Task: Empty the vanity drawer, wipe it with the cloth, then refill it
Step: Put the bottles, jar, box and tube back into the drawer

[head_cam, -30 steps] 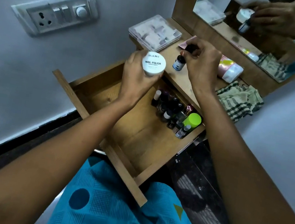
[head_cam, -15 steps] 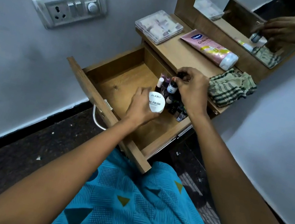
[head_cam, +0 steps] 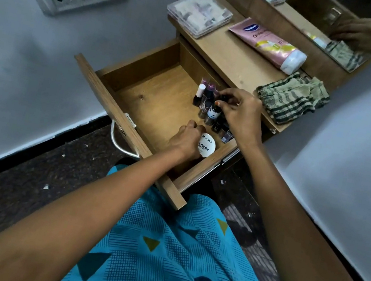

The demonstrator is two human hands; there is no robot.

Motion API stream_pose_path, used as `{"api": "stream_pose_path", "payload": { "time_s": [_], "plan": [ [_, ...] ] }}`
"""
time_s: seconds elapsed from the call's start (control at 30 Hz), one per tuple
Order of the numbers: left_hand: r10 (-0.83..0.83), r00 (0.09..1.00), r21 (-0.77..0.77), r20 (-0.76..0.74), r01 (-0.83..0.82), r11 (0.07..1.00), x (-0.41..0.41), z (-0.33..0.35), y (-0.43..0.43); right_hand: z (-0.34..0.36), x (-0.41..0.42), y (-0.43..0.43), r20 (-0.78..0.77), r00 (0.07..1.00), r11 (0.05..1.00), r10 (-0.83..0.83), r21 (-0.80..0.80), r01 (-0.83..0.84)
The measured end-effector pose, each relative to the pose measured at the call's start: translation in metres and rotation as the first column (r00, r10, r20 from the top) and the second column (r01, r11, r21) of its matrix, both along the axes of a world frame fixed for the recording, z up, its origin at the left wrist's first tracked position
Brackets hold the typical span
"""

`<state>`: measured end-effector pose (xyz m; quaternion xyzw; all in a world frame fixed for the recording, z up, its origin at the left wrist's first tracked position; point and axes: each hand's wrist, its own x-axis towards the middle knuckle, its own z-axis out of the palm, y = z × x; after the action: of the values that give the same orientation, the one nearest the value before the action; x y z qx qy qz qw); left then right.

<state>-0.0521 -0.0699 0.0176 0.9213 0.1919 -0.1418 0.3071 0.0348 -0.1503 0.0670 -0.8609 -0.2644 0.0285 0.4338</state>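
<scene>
Drawer (head_cam: 152, 99): wood, pulled out, floor bare on the left and middle. Nail polish bottles (head_cam: 205, 99): upright, tight cluster along the right wall. Small dark bottle (head_cam: 215, 111): white label, at that cluster, pinched at the cap by the right grip (head_cam: 241, 115). White jar (head_cam: 207, 145): round, lid marked "NAIL POLISH", near-right corner of the drawer, held by the left grip (head_cam: 187, 140). Cloth (head_cam: 291, 98): green-striped, crumpled, on the tabletop (head_cam: 233, 59) at its right end.

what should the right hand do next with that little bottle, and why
Probably set the small dark bottle down in the row of bottles in the drawer and release. The right hand pinches its cap, upright at that row; the left hand grips the white jar nearby.
</scene>
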Motion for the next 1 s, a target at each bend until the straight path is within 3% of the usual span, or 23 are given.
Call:
{"api": "stream_pose_path", "payload": {
  "time_s": [0.3, 0.57, 0.77, 1.0],
  "plan": [
    [0.025, 0.999, 0.009, -0.036, -0.024, 1.0, 0.014, -0.012, -0.007, -0.007, 0.008, -0.003, -0.005, 1.0, 0.999, 0.001, 0.034, -0.001],
    [0.14, 0.99, -0.148, -0.02, -0.141, 0.979, 0.018, -0.011, 0.002, -0.005, 0.013, 0.003, 0.013, 1.0, 0.998, 0.0, 0.061, -0.001],
    [0.153, 0.987, -0.185, -0.039, -0.158, 0.97, 0.018, -0.011, 0.008, -0.006, 0.01, 0.007, -0.001, 0.999, 0.997, 0.035, 0.066, -0.035],
    [0.286, 0.955, -0.302, -0.082, -0.298, 0.906, 0.019, -0.01, 0.031, -0.011, 0.006, 0.008, -0.039, 0.997, 0.998, 0.069, 0.014, -0.068]
  ]
}}
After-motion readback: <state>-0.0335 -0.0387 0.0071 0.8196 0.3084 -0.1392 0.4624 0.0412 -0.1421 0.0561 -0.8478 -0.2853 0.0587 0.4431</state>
